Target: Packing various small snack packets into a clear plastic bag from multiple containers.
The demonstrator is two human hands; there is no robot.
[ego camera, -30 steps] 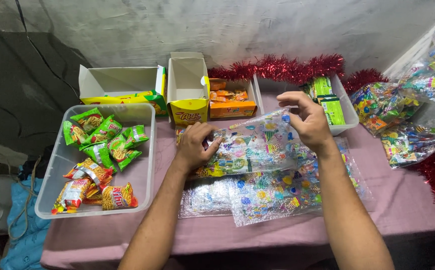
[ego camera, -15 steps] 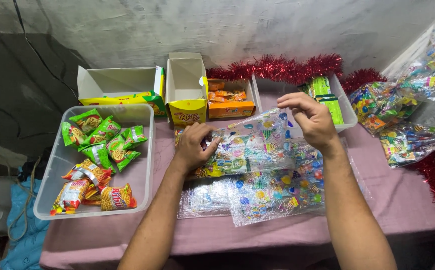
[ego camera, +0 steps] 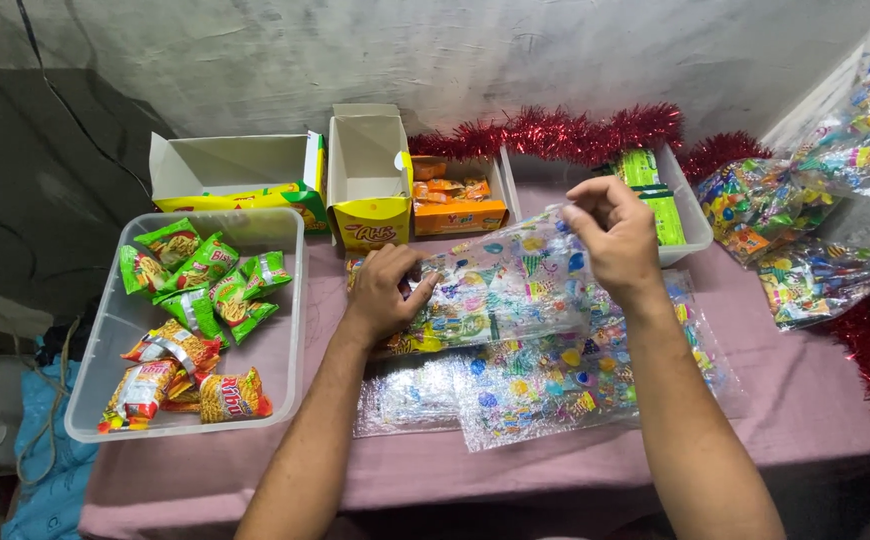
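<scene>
Both hands grip a clear plastic bag (ego camera: 503,285) printed with coloured balloons, lifted a little above the table. My left hand (ego camera: 387,290) pinches its lower left edge. My right hand (ego camera: 610,232) pinches the upper right corner, fingers closed on the film. Under the bag lies a loose pile of the same printed bags (ego camera: 545,390) on the pink tablecloth (ego camera: 785,420).
A clear tub (ego camera: 100,335) with several green and orange snack packets stands at the left. Open cardboard boxes (ego camera: 367,180) and a box of orange packets (ego camera: 455,200) line the back. A white tray (ego camera: 690,215) holds green packs. Filled printed bags (ego camera: 805,210) and red tinsel (ego camera: 555,130) sit at right.
My right hand has shifted slightly left and down along the bag's top edge. The left hand stays on the lower left edge. The bag looks a little more stretched.
</scene>
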